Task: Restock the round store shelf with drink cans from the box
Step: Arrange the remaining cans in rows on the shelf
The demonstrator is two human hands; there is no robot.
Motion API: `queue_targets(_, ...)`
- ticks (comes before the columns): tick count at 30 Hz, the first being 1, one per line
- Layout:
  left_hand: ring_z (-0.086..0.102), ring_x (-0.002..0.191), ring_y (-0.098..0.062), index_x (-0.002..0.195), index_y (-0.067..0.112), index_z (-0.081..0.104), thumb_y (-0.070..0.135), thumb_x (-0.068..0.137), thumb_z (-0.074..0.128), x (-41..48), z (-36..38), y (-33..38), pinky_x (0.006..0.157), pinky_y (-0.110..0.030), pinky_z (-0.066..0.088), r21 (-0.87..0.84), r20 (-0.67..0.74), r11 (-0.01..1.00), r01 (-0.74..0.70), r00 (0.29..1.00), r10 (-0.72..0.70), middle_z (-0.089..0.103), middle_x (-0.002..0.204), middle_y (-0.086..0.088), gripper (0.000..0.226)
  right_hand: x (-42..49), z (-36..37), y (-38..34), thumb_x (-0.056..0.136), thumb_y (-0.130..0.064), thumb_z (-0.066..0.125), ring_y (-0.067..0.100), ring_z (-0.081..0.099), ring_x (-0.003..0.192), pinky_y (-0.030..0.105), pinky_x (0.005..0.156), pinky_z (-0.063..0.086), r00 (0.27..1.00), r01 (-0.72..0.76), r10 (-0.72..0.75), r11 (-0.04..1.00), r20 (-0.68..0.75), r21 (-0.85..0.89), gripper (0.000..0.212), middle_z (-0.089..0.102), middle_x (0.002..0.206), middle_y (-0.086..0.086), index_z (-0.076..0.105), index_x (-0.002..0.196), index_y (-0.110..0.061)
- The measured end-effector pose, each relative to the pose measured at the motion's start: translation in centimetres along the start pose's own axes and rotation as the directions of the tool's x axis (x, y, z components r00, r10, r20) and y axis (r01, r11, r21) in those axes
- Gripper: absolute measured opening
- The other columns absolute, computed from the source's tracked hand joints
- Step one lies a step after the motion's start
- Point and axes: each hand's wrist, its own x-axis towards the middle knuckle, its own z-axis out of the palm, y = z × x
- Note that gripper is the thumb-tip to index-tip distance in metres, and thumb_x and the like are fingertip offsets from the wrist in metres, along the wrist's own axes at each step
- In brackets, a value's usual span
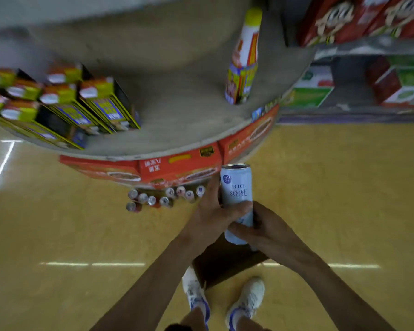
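Both hands are wrapped around 1 pale blue RIO can (237, 194), left hand (213, 211) up high and right hand (261, 229) lower down. It's upright, just below the round shelf (177, 120) edge, above the brown box (221, 263), with more cans (163, 197) on the lower tier.

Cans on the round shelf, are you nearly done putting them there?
Partly. A cluster of cans already stands low under the round shelf edge. Left hand and right hand grip one white can above the box. What's left inside is hidden.
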Motion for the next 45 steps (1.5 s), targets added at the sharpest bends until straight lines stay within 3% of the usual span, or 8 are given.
queue_targets(6,0.067,0.114,-0.016,0.133,0.028,0.051,0.023,0.074,0.083,-4.1,-2.5,10.7,0.087,-0.039,0.060,0.019,-0.066,0.986,-0.167,0.984,0.168,0.069,0.121,0.001,0.067,-3.0,-1.4,-11.1,0.089,-0.040,0.073,-0.001,0.068,0.105,0.033,0.091,0.058,0.984,0.175,-0.175,0.984,-0.013,-0.025,0.044,0.071,0.116,-0.018,0.055,0.129,-0.036)
queue_targets(9,0.068,0.109,-0.012,0.128,0.027,0.053,0.012,0.077,0.084,-6.0,-3.7,14.7,0.080,-0.031,0.059,0.047,-0.084,0.969,-0.243,0.965,0.247,0.071,0.114,0.004,0.062,-4.4,-1.2,-15.4,0.091,-0.029,0.073,-0.001,0.065,0.111,0.031,0.095,0.056,0.962,0.269,-0.270,0.962,-0.030,-0.042,0.049,0.069,0.122,-0.020,0.053,0.135,-0.033)
queue_targets(14,0.069,0.107,-0.018,0.115,0.030,0.057,0.035,0.059,0.085,-8.9,-5.1,19.5,0.086,-0.039,0.060,0.110,-0.139,0.936,-0.334,0.927,0.348,0.072,0.112,0.000,0.063,-6.3,-0.7,-20.6,0.092,-0.025,0.071,0.003,0.068,0.107,0.038,0.095,0.057,0.930,0.361,-0.364,0.930,-0.043,-0.072,0.033,0.072,0.114,-0.017,0.058,0.120,-0.036)
queue_targets(19,0.069,0.104,-0.012,0.116,0.023,0.056,0.007,0.076,0.085,-11.2,-6.3,23.3,0.085,-0.027,0.057,0.154,-0.123,0.893,-0.423,0.889,0.442,0.070,0.112,0.000,0.053,-8.2,-0.3,-24.7,0.092,-0.030,0.071,0.006,0.068,0.109,0.041,0.096,0.056,0.892,0.440,-0.449,0.890,-0.061,-0.120,0.035,0.071,0.118,-0.012,0.059,0.125,-0.027)
queue_targets(24,0.069,0.104,-0.011,0.123,0.023,0.054,0.006,0.075,0.085,-13.1,-7.5,26.5,0.084,-0.026,0.059,0.155,-0.109,0.851,-0.502,0.847,0.520,0.071,0.112,0.000,0.060,-9.2,0.1,-27.9,0.091,-0.035,0.072,0.006,0.067,0.111,0.044,0.098,0.055,0.868,0.472,-0.489,0.867,-0.088,-0.158,0.038,0.071,0.120,-0.011,0.059,0.126,-0.031)
queue_targets(32,0.070,0.097,-0.004,0.130,0.029,0.051,0.007,0.079,0.082,-13.3,-9.1,28.5,0.083,-0.027,0.059,0.162,-0.060,0.825,-0.541,0.829,0.555,0.073,0.109,0.004,0.063,-8.8,0.3,-30.4,0.094,-0.022,0.070,0.003,0.067,0.110,0.023,0.090,0.055,0.848,0.509,-0.524,0.847,-0.080,-0.155,0.034,0.071,0.118,-0.017,0.058,0.124,-0.033)
queue_targets(37,0.070,0.095,0.000,0.128,0.027,0.052,0.005,0.079,0.082,-11.5,-9.7,29.4,0.076,-0.019,0.056,0.172,-0.060,0.820,-0.546,0.825,0.562,0.073,0.108,0.005,0.061,-6.8,-0.4,-31.2,0.093,-0.024,0.072,0.005,0.067,0.109,0.035,0.095,0.056,0.843,0.502,-0.526,0.844,-0.109,-0.189,0.039,0.071,0.119,-0.010,0.056,0.128,-0.028)
queue_targets(45,0.069,0.103,-0.005,0.133,0.033,0.049,0.011,0.079,0.083,-5.9,-9.6,31.8,0.089,-0.033,0.059,0.214,-0.122,0.805,-0.553,0.803,0.584,0.072,0.112,0.004,0.068,-0.8,-4.9,-32.7,0.078,-0.054,0.073,0.004,0.069,0.101,0.039,0.091,0.057,0.841,0.496,-0.534,0.823,-0.081,-0.277,0.056,0.072,0.113,-0.013,0.055,0.127,-0.033)
